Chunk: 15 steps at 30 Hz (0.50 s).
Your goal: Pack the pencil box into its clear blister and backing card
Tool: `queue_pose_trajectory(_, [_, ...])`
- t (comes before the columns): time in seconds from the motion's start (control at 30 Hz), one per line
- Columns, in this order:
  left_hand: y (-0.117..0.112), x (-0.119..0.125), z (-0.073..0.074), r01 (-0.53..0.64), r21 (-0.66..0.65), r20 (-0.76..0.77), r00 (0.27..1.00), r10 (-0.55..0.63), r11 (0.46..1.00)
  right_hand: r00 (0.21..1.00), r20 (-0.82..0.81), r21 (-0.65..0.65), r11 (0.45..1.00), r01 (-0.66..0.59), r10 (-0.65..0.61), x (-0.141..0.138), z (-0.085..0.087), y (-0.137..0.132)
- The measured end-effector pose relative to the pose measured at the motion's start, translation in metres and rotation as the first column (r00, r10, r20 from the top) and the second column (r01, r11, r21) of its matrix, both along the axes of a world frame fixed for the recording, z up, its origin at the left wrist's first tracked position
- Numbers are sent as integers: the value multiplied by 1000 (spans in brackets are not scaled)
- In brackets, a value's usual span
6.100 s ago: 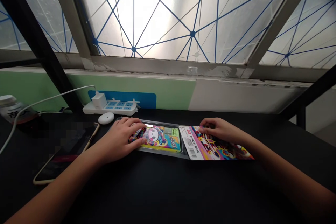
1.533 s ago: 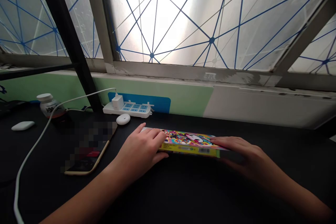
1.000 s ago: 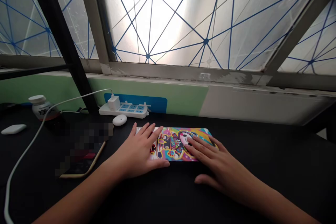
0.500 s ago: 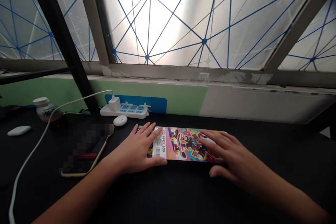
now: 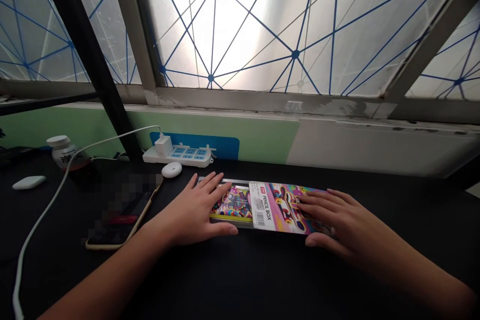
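A colourful pencil box (image 5: 231, 203) lies flat on the black desk (image 5: 240, 270). Its printed card sleeve (image 5: 277, 200), labelled PENCIL BOX, is slid partway off to the right. My left hand (image 5: 189, 212) lies on the box's left end, fingers spread flat, thumb against the near edge. On the sleeve's right part rests my right hand (image 5: 339, 220), fingers stretched out over the print, thumb at the near edge.
A phone (image 5: 120, 217) lies left of my left hand. Behind it are a small white puck (image 5: 171, 169), a white power strip (image 5: 178, 155) with a charger and cable, a bottle (image 5: 64, 152) and a white case (image 5: 29, 182) at the far left. The window wall bounds the desk's back.
Half a second ago the sleeve covered the whole box. It has since slid right under my right hand, baring the box's left end; my left hand stays put.
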<state>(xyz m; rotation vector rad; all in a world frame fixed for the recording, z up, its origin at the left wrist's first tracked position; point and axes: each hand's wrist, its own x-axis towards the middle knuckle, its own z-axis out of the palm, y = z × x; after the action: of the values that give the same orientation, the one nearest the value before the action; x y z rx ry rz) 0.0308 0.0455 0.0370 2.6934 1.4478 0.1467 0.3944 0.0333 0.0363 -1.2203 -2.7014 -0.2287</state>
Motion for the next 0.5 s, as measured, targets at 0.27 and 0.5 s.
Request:
queue_pose_trajectory(0.27, [-15,31,-7,71,119,35,997,-76,990,993,-26,41,993,-111,113,-56,-25,-7])
queue_pose_trajectory(0.5, [1,15,-12,-30,17,86,996,28,999,997,-33,-79,995,-67,65,-24,-21,5])
